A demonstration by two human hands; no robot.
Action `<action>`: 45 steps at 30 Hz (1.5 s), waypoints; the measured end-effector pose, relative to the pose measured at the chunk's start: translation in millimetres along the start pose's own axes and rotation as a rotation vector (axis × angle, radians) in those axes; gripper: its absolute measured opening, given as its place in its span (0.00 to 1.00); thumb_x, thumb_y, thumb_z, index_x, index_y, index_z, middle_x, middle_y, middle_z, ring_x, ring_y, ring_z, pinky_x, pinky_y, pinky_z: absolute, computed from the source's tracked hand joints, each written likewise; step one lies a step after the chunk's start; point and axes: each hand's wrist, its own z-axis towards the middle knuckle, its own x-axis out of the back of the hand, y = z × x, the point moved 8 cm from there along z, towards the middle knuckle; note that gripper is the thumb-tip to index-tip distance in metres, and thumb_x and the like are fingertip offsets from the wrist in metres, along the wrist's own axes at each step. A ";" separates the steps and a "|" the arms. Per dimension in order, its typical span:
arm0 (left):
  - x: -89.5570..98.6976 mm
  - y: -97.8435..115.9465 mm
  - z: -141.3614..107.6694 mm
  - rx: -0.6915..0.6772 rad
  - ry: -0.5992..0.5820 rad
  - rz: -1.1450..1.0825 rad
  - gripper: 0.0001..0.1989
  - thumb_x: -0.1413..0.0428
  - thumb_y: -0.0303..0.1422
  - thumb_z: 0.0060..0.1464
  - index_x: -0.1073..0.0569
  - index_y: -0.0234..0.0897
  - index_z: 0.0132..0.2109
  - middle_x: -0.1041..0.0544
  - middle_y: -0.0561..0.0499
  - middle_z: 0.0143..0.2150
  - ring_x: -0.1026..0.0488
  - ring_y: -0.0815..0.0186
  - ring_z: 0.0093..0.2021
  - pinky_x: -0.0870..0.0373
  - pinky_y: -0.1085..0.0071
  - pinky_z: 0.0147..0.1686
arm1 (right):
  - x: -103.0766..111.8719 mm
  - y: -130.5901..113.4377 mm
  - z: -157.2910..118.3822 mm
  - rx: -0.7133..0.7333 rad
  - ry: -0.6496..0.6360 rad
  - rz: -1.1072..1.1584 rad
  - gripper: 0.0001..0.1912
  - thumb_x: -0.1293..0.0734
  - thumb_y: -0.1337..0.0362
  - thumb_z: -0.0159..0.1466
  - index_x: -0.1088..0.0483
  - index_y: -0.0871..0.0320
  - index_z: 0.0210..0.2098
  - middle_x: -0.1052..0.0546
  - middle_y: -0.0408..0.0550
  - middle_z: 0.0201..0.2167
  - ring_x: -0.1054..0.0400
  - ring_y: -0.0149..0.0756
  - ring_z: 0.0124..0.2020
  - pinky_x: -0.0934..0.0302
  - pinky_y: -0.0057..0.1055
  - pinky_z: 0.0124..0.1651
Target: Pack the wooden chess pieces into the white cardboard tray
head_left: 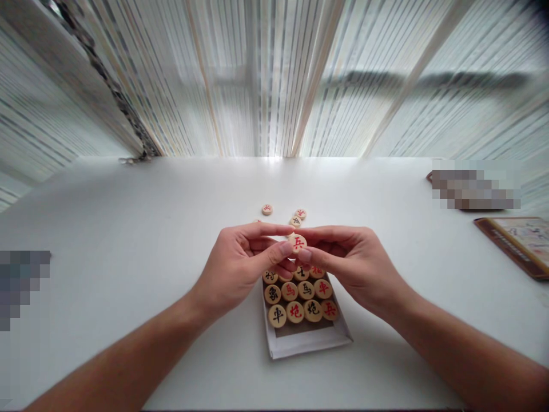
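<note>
Between my two hands is a round wooden Chinese chess piece point(298, 244) with a red character, its face turned toward me. My left hand point(251, 252) pinches its left side with thumb and fingers. On the other side my right hand point(338, 249) grips it the same way. Just below the hands lies a shallow white box point(302, 344) holding rows of chess pieces with red or black characters. Its far rows are partly hidden by my fingers. Beyond the hands, a few loose pieces lie on the table, among them a red-marked one point(267, 209) and a black-marked one point(295, 221).
The white table point(128, 229) reaches back to a striped curtain point(257, 74). A brown-edged flat card or box point(521, 243) lies at the right, near a blurred-out item point(472, 190). Another blurred-out item point(21, 280) is at the left edge. A chain point(120, 103) hangs at the back left.
</note>
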 end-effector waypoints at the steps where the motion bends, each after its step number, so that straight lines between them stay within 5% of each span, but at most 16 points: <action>1: -0.2 -0.4 0.1 0.005 0.005 -0.006 0.22 0.24 0.34 0.51 0.15 0.31 0.52 0.12 0.44 0.33 0.14 0.62 0.30 0.13 0.72 0.34 | -0.9 -0.7 0.2 -0.003 0.000 0.007 0.20 0.12 0.63 0.50 0.12 0.52 0.42 0.12 0.49 0.35 0.16 0.40 0.36 0.17 0.35 0.42; 10: -1.4 9.2 -9.0 -0.164 0.086 0.249 0.13 0.26 0.32 0.54 0.12 0.35 0.47 0.11 0.45 0.39 0.12 0.59 0.35 0.11 0.68 0.38 | -0.3 1.7 -0.2 -0.076 0.044 0.015 0.20 0.11 0.62 0.45 0.16 0.56 0.34 0.14 0.47 0.30 0.18 0.38 0.29 0.20 0.32 0.34; 15: -10.1 17.8 -12.6 -0.290 0.015 0.398 0.09 0.30 0.27 0.58 0.12 0.36 0.47 0.10 0.45 0.42 0.11 0.58 0.41 0.12 0.68 0.43 | 1.9 6.5 -0.9 -0.098 0.062 0.018 0.18 0.11 0.61 0.46 0.17 0.57 0.32 0.17 0.44 0.25 0.23 0.33 0.25 0.25 0.29 0.30; 21: -8.6 14.7 -9.2 -0.233 0.006 0.265 0.10 0.27 0.26 0.54 0.12 0.37 0.44 0.10 0.46 0.40 0.11 0.59 0.40 0.12 0.71 0.43 | -0.7 5.4 -1.2 -0.095 0.026 0.063 0.11 0.14 0.61 0.54 0.15 0.58 0.31 0.17 0.45 0.25 0.27 0.27 0.25 0.33 0.22 0.28; 26: 0.6 7.7 -6.2 -0.146 0.074 0.174 0.15 0.23 0.30 0.49 0.12 0.34 0.45 0.11 0.45 0.36 0.12 0.58 0.35 0.12 0.69 0.37 | -0.3 6.5 -0.2 -0.107 0.014 0.088 0.10 0.16 0.58 0.58 0.13 0.56 0.36 0.14 0.48 0.29 0.23 0.31 0.29 0.28 0.26 0.34; 32: 3.2 5.8 -3.7 -0.103 0.081 0.135 0.17 0.23 0.33 0.48 0.12 0.34 0.45 0.11 0.45 0.34 0.13 0.59 0.32 0.12 0.68 0.35 | 0.8 9.3 -0.5 -0.122 0.029 0.093 0.18 0.13 0.60 0.51 0.14 0.54 0.40 0.13 0.50 0.37 0.18 0.38 0.36 0.21 0.34 0.42; 45: -12.3 8.1 -7.1 -0.137 -0.010 0.127 0.12 0.25 0.27 0.51 0.13 0.34 0.44 0.10 0.45 0.40 0.11 0.61 0.38 0.13 0.75 0.40 | 0.0 8.6 -1.9 -0.150 0.063 0.113 0.20 0.10 0.67 0.41 0.18 0.58 0.30 0.16 0.45 0.28 0.21 0.32 0.27 0.24 0.26 0.31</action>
